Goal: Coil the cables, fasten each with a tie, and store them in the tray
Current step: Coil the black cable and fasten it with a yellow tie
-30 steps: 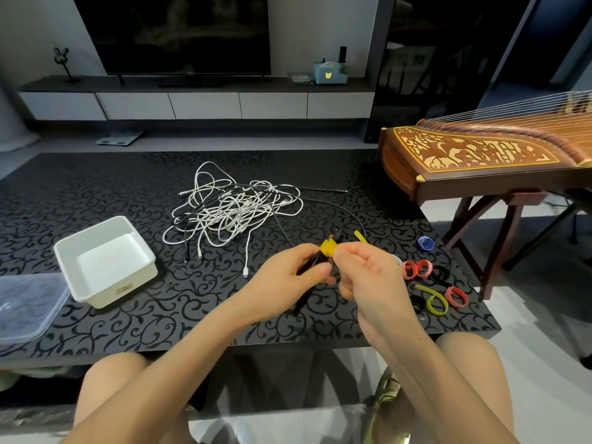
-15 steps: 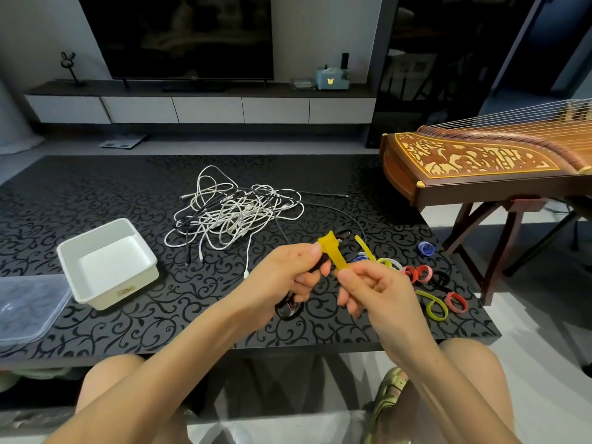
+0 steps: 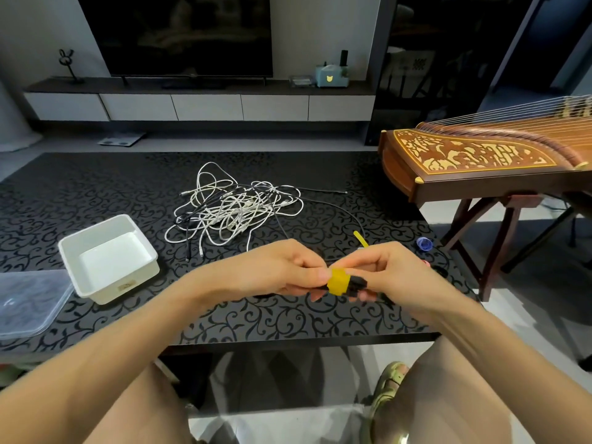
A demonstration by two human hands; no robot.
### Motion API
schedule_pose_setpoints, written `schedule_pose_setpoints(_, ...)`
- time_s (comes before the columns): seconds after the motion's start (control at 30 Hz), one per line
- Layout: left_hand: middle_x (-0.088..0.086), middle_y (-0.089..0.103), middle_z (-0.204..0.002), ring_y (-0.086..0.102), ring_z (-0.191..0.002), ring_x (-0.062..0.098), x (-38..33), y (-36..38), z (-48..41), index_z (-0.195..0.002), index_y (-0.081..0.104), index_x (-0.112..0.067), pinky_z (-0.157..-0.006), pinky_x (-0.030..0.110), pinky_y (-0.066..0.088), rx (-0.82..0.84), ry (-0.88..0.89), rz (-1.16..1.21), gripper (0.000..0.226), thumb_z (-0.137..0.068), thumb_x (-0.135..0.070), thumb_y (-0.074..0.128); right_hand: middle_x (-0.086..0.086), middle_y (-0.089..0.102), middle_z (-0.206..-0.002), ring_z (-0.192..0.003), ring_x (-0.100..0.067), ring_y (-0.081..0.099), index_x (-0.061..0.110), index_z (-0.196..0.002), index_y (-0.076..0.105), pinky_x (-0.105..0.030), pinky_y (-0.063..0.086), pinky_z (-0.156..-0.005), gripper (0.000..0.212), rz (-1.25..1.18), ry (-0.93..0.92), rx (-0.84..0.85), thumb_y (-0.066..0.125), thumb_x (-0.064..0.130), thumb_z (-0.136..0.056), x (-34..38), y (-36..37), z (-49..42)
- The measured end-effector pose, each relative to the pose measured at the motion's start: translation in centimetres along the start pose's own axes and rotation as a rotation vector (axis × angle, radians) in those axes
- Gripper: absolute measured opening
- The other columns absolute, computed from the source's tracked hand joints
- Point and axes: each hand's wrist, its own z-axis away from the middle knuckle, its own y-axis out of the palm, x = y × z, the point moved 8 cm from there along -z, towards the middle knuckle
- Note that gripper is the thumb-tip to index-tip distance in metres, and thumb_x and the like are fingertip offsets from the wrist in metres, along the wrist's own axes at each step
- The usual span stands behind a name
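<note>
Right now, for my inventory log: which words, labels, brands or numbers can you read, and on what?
Nothing legible.
Label on the white tray: too blurred.
White sign right of the television: too small.
Blue box: yellow cat-face mark, no words.
Yellow tie on the black cable: no print visible.

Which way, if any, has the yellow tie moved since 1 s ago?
Yes: the yellow tie has come toward the person, farther from the white cable pile and nearer the table's front edge.
</note>
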Motion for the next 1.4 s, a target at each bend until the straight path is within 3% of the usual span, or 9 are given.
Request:
schedule_pose_setpoints(0.13,-0.008,0.05,-0.059,0.036,-0.051,0.003,0.3,1.0,-0.3,-0.068,0.06,-0.011,-0.053,0.014,0.03,0.053,-0.059,-0.117,0.032,-0.086,-0.034,0.049,-0.025,0.069,-0.098,-0.091,-0.031,0.06,0.01,-0.096,0.075,-0.04,0.048,-0.091,0.02,-0.142,0.039,0.126,0.06,0.005,-0.084,0.6,0.4,-0.2)
schedule_pose_setpoints(0.47,-0.009,0.031,-0.045,0.025,-0.04,0.006,2.7,1.2,-0.4,-0.064,0.057,-0.012,-0.041,0.015,0.025,0.038,-0.206,0.112,0.038,-0.095,-0.031,0.047,0.018,0.073,-0.093,-0.081,0.002,0.062,0.021,-0.135,0.051,-0.002,0.038,-0.075,0.047,0.67,-0.366,-0.153,0.057,0.007,-0.091,5.0,1.2,1.8)
schedule_pose_setpoints(0.63,-0.009,0.028,-0.044,0.02,-0.038,0.006,4.5,1.6,-0.7,-0.068,0.052,-0.011,-0.041,0.016,0.024,0.045,-0.356,0.298,0.038,-0.101,-0.027,0.038,-0.006,0.071,-0.091,-0.083,-0.025,0.065,0.0,-0.136,0.047,-0.03,0.051,-0.075,0.06,1.029,-0.511,-0.093,0.064,0.018,-0.081,4.6,3.8,3.4)
schedule_pose_setpoints(0.87,-0.008,0.038,-0.039,0.033,-0.032,0.004,5.6,3.7,-1.2,-0.074,0.045,-0.01,-0.043,0.017,0.035,0.27,-0.539,0.664,0.035,-0.098,-0.025,0.025,-0.009,0.065,-0.071,-0.061,-0.025,0.061,-0.013,-0.112,0.062,-0.032,0.052,-0.057,0.044,1.299,-0.792,-0.245,0.074,-0.006,-0.071,2.2,4.8,3.2)
schedule_pose_setpoints(0.97,0.012,0.071,-0.069,0.063,-0.054,0.014,5.9,3.2,-1.5,-0.091,0.056,-0.001,-0.063,0.024,0.054,0.308,-0.538,0.522,0.049,-0.102,-0.029,0.017,-0.012,0.065,-0.073,-0.063,-0.03,0.061,-0.011,-0.116,0.06,-0.033,0.052,-0.059,0.04,1.159,-0.724,-0.222,0.066,-0.001,-0.078,1.0,4.1,2.4)
schedule_pose_setpoints(1.03,0.025,0.069,-0.102,0.069,-0.074,0.019,5.9,0.9,-1.9,-0.107,0.06,0.004,-0.071,0.025,0.055,0.218,-0.511,0.425,0.062,-0.102,-0.041,0.017,-0.011,0.067,-0.082,-0.077,-0.029,0.063,0.0,-0.126,0.058,-0.034,0.05,-0.071,0.04,0.905,-0.49,-0.24,0.061,0.007,-0.086,-0.2,2.6,1.2)
schedule_pose_setpoints(1.23,0.013,0.068,-0.113,0.067,-0.099,0.025,7.1,-11.2,-0.7,-0.109,0.063,-0.007,-0.089,0.039,0.05,-0.472,-0.207,0.775,0.042,-0.099,-0.037,0.034,0.008,0.057,-0.067,-0.061,-0.006,0.047,0.024,-0.091,0.056,-0.015,0.039,-0.065,0.019,0.167,-0.079,-0.375,0.046,0.011,-0.098,-4.6,-0.2,-0.3)
schedule_pose_setpoints(1.3,0.009,0.069,-0.105,0.067,-0.086,0.018,10.2,-11.3,0.0,-0.104,0.063,-0.007,-0.079,0.03,0.054,-0.592,-0.351,0.489,0.022,-0.096,-0.02,0.047,0.003,0.052,-0.064,-0.059,-0.011,0.04,0.014,-0.085,0.05,-0.02,0.036,-0.058,0.019,-0.189,0.056,-0.392,0.04,0.009,-0.1,-6.8,-0.5,-1.3)
schedule_pose_setpoints(1.4,0.003,0.069,-0.106,0.067,-0.09,0.011,13.8,-5.9,-0.7,-0.108,0.066,-0.01,-0.077,0.022,0.052,-0.303,-0.533,-0.111,0.02,-0.093,-0.022,0.058,-0.004,0.045,-0.059,-0.049,-0.011,0.035,0.006,-0.1,0.044,-0.021,0.03,-0.046,0.011,-0.838,0.294,-0.367,0.033,0.005,-0.101,-9.4,0.6,-3.0)
